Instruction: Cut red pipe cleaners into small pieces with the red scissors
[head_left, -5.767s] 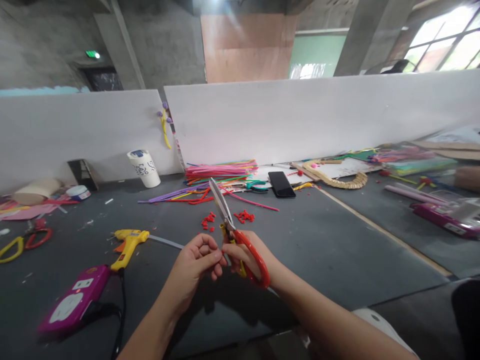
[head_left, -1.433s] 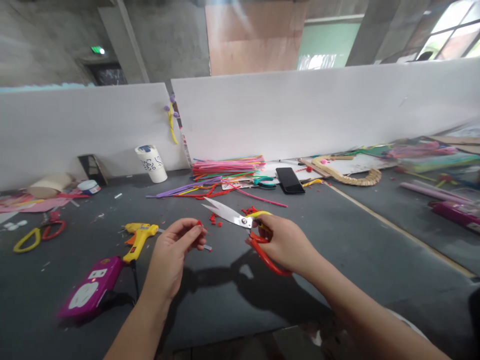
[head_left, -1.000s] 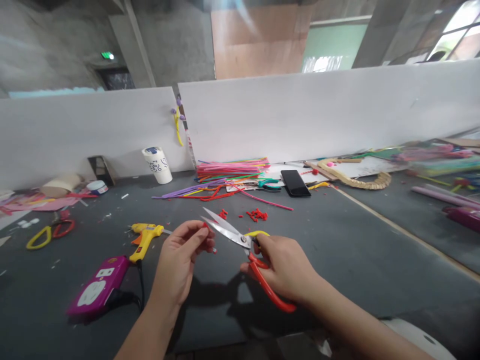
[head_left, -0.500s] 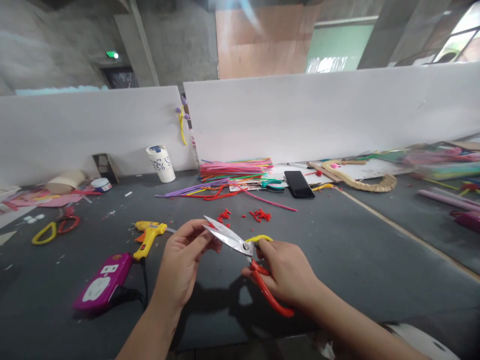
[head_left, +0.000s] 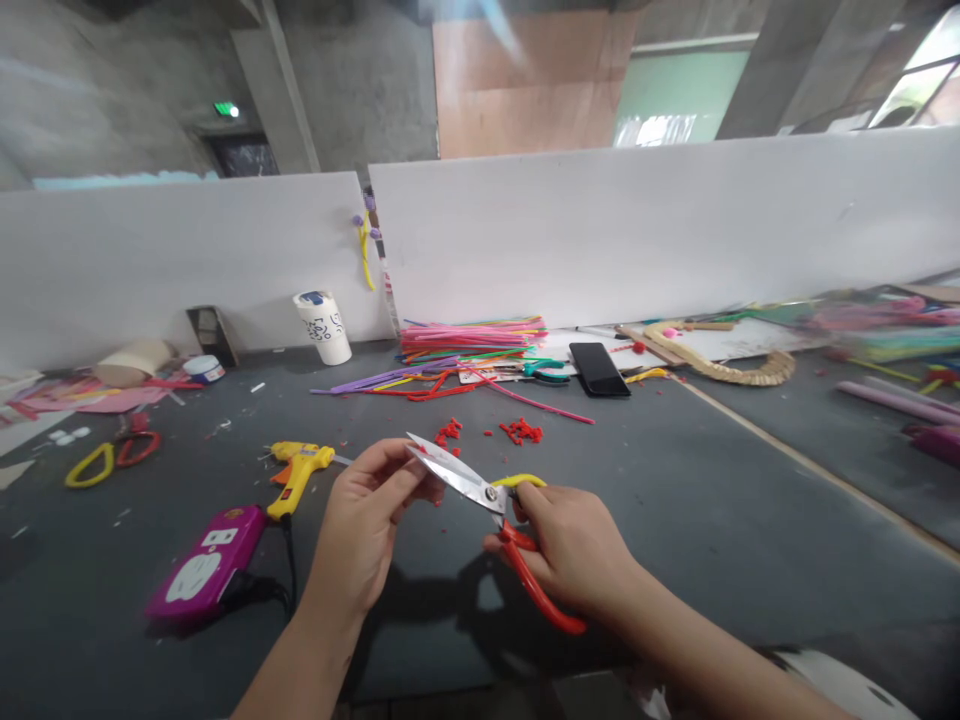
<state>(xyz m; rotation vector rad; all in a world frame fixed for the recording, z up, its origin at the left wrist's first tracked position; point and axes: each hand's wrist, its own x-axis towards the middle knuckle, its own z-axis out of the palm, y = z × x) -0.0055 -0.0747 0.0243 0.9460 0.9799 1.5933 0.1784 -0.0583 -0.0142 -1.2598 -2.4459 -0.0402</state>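
Observation:
My right hand (head_left: 571,552) grips red-and-yellow-handled scissors (head_left: 480,500), blades pointing left toward my left hand. My left hand (head_left: 367,525) is pinched shut at the blade tips; what it pinches is hidden behind the blades. Both hands hover over the dark grey table (head_left: 712,500). Small red cut bits (head_left: 521,432) lie on the table just beyond the scissors. A pile of coloured pipe cleaners (head_left: 469,345) lies farther back by the white partition.
A yellow glue gun (head_left: 298,472) and a magenta power strip (head_left: 206,570) lie left of my left hand. Yellow-and-red scissors (head_left: 105,458) sit far left. A white cup (head_left: 324,327), a black phone (head_left: 598,368), teal scissors (head_left: 546,371) and a clothespin arc (head_left: 724,365) stand behind.
The scissors swung from upright to pointing left at my left hand's fingertips, and the blades have closed. My left hand stays pinched. The camera shifted slightly.

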